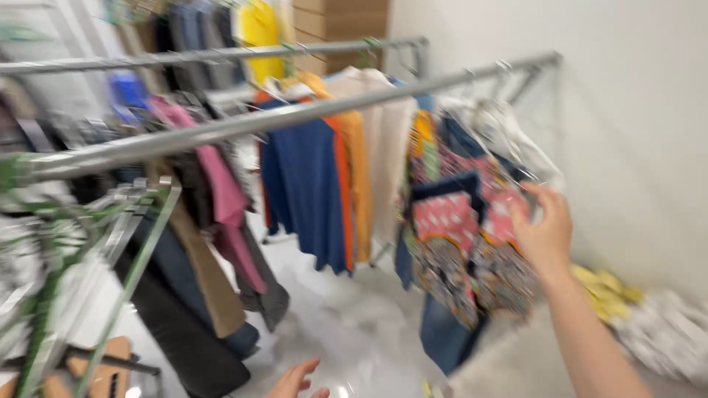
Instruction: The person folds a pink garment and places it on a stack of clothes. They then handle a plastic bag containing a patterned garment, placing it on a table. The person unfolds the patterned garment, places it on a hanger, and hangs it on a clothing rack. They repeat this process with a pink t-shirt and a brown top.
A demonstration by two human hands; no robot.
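My right hand point(544, 230) is raised at the right end of a metal clothes rail point(295, 116), its fingers against a patterned, multicoloured garment point(464, 243) in a clear plastic cover point(516, 140) that hangs there. The picture is blurred, so I cannot tell whether the fingers close on the garment or the cover. My left hand point(295, 382) shows only at the bottom edge, fingers spread and holding nothing. To the left of the patterned garment on the same rail hang a cream top point(387, 162), an orange top point(350, 184) and a dark blue top point(306, 191).
A second rail point(206, 55) stands behind with more hanging clothes. Pink, brown and black garments point(214, 243) hang at the left beside green metal hangers point(81, 250). Folded yellow and white cloth point(634, 309) lies on the floor by the white wall. Pale floor shows between the racks.
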